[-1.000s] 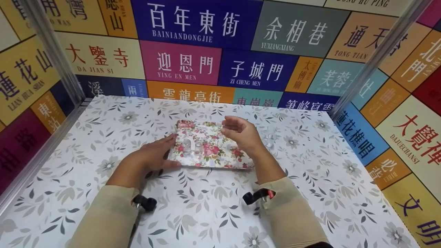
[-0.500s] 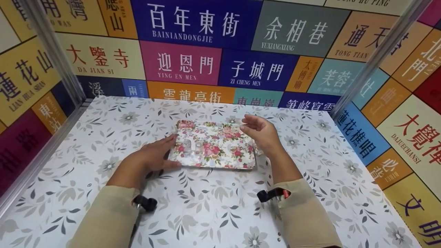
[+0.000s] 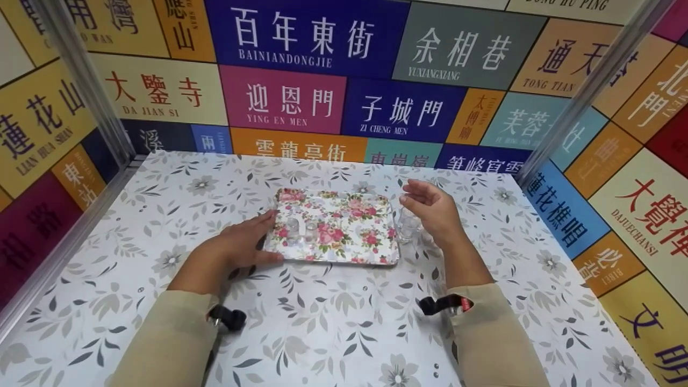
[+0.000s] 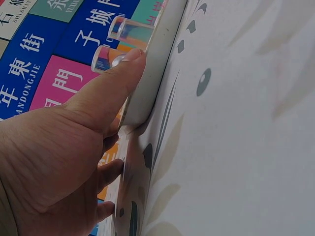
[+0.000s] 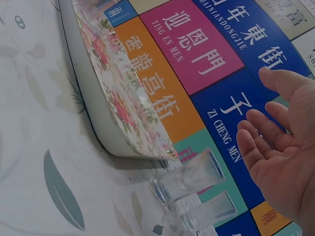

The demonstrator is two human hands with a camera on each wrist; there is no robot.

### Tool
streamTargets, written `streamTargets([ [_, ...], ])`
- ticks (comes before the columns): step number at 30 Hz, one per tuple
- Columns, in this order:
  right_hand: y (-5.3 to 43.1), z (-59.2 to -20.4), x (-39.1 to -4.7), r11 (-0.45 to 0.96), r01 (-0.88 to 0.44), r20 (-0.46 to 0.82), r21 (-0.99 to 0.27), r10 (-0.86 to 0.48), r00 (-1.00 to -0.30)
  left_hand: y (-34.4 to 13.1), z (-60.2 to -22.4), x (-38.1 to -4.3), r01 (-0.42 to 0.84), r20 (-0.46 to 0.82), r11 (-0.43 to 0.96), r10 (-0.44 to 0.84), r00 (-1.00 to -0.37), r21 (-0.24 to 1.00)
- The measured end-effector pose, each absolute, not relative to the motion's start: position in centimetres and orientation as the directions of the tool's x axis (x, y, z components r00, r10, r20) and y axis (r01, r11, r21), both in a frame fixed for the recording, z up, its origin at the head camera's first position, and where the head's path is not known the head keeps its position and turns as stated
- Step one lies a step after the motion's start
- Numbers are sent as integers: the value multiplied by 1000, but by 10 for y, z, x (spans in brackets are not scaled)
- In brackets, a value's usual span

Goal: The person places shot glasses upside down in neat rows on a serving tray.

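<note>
A white tray [image 3: 352,208] with a pink rose print lies on the table. My left hand [image 3: 236,242] touches its left side, fingers stretched along the edge and thumb at the near left corner. Near that thumb, two small clear glasses [image 4: 133,30] stand on the tray's left part. My right hand [image 3: 436,212] is raised off the tray's right side, fingers loosely bent and nothing in them. Below and beside it, two more clear glasses [image 5: 189,177] stand on the table, close to the tray's right end; the hand partly covers them in the head view.
The table [image 3: 301,322] wears a white cover with grey leaves and flowers. Panels with coloured sign blocks [image 3: 290,99] rise behind it and on both sides, joined by clear corner strips [image 3: 586,80]. Each wrist carries a small black camera mount [image 3: 228,317].
My right hand has moved rightward from over the tray to beyond its right edge, uncovering the tray's right part. The left hand and the tray have stayed in place.
</note>
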State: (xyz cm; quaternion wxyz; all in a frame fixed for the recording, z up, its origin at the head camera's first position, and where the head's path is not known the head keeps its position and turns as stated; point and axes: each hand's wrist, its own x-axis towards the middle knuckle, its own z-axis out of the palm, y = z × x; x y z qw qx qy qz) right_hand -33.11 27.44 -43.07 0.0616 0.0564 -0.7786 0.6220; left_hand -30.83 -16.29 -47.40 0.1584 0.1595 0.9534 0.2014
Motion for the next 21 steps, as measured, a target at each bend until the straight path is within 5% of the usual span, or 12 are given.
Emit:
streamTargets([
  [21,326,-438,-329,271,-36,71,-962,123,-990,-163,-480,-312,241,-236,878,359,-903,414],
])
